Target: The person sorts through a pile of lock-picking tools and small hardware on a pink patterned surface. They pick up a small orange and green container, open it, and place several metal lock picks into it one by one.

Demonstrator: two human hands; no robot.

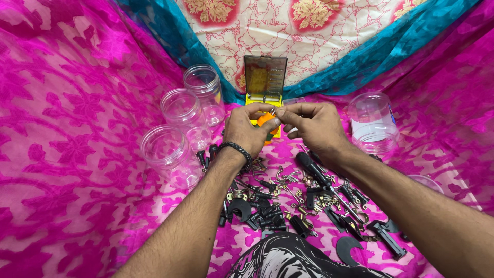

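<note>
three jars left, case behind hardware pile

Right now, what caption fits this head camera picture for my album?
Two hands, left hand and right hand, pinch a tiny part above scattered hardware on pink cloth.

A magenta floral cloth is covering the floor, bordering teal cloth and cream fabric with red flowers. Clear jars, a yellow box, an orange piece and black parts are showing.

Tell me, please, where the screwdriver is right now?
In the head view, the black-handled screwdriver lies on the pink cloth just below the right hand, among the pile of small metal parts.
</note>
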